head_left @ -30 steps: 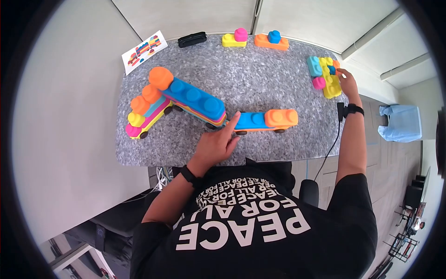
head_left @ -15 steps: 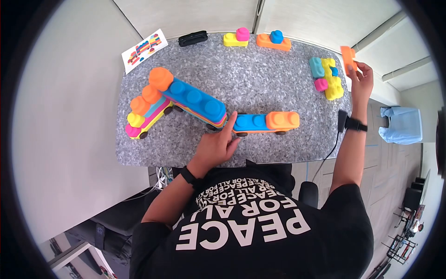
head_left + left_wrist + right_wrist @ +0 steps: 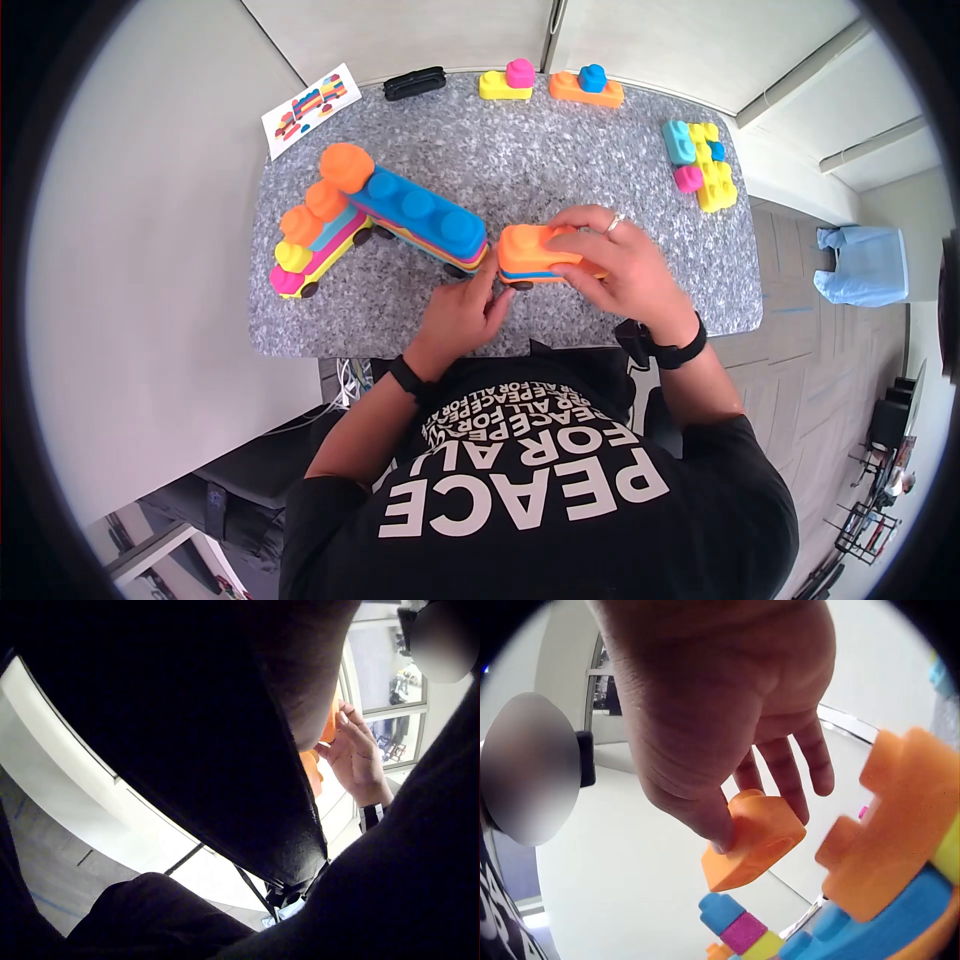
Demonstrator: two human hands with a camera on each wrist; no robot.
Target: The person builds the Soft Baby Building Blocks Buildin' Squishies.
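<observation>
My right hand [image 3: 630, 272] pinches an orange toy building block [image 3: 523, 246] over the right-hand toy wagon [image 3: 533, 274]. The right wrist view shows the block [image 3: 761, 836] between thumb and fingers, held tilted above the blue studs. Another orange block [image 3: 900, 825] is fixed on the wagon's other end. At the wagon's left end, my left hand [image 3: 455, 318] rests with its index finger extended beside the coupling and its thumb spread. Left of it stands a long wagon topped by a blue block [image 3: 418, 208], behind a pink, yellow and orange engine [image 3: 325, 236].
A picture card [image 3: 310, 112] and a black case [image 3: 414, 84] lie at the back left. Two small block pairs, a yellow block [image 3: 505, 88] with pink and an orange block [image 3: 588, 92] with blue, stand along the back edge. More yellow blocks [image 3: 716, 184] lie at the right.
My right hand picked up the orange block at the far right and brought it left over the right-hand wagon. My left hand has stayed by the wagon's left end.
</observation>
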